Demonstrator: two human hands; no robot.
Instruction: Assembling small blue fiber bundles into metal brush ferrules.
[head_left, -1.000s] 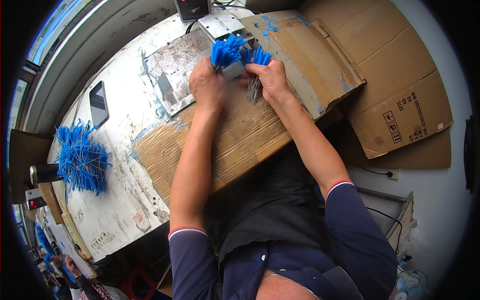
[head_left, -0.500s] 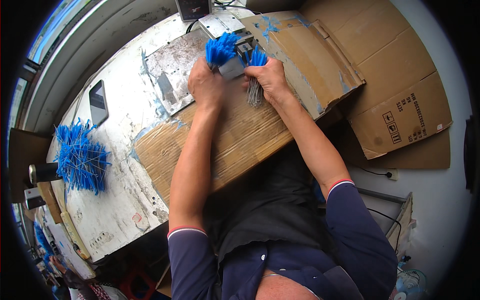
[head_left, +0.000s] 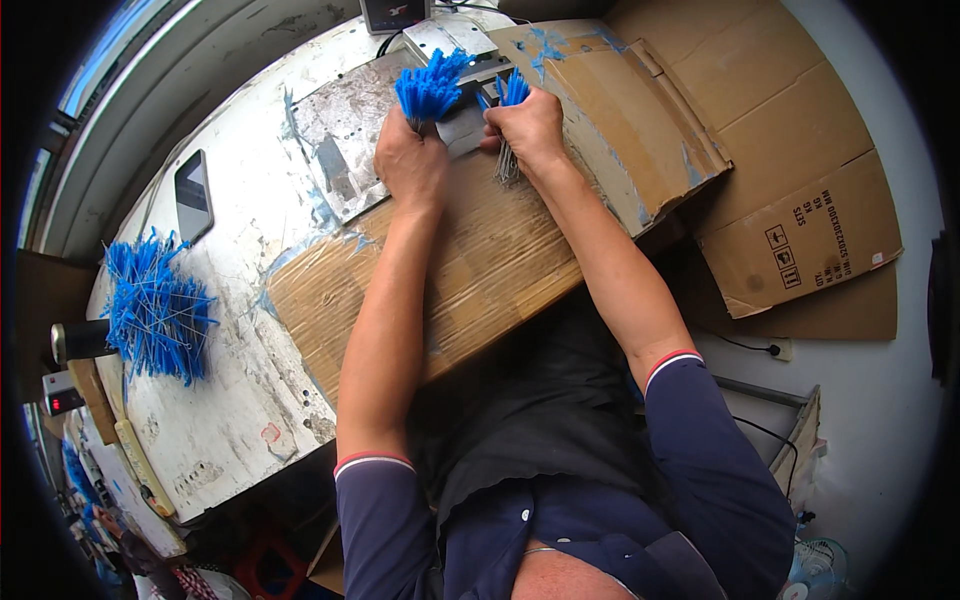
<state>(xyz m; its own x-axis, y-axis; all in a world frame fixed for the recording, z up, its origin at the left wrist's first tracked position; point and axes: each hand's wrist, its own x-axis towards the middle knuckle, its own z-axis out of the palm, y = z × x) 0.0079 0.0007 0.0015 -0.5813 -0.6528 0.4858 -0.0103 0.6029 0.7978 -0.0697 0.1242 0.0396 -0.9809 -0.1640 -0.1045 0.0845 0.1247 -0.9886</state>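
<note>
My left hand (head_left: 410,165) is closed round a thick bunch of small wire brushes (head_left: 432,85), their blue bristle heads fanning out above the fist. To its right, my right hand (head_left: 530,128) grips a smaller bunch of the same brushes (head_left: 513,88). Thin wire stems (head_left: 507,163) poke out below that hand. Both hands are over the worktable in front of a small metal fixture (head_left: 450,45), and a grey metal plate (head_left: 340,135) lies left of it. A flattened cardboard sheet (head_left: 460,270) covers the table edge under my forearms.
A big heap of blue wire brushes (head_left: 158,310) lies on the white table (head_left: 240,370) at the left, beside a dark cylinder (head_left: 80,341). Behind the heap is a phone (head_left: 194,195). Cardboard (head_left: 640,120) covers the right side. A dark device (head_left: 395,14) stands at the back.
Both hands have shifted slightly farther away with their bunches. The left bunch now leans a little more to the left, and less of the right bunch's wire stems shows below the hand.
</note>
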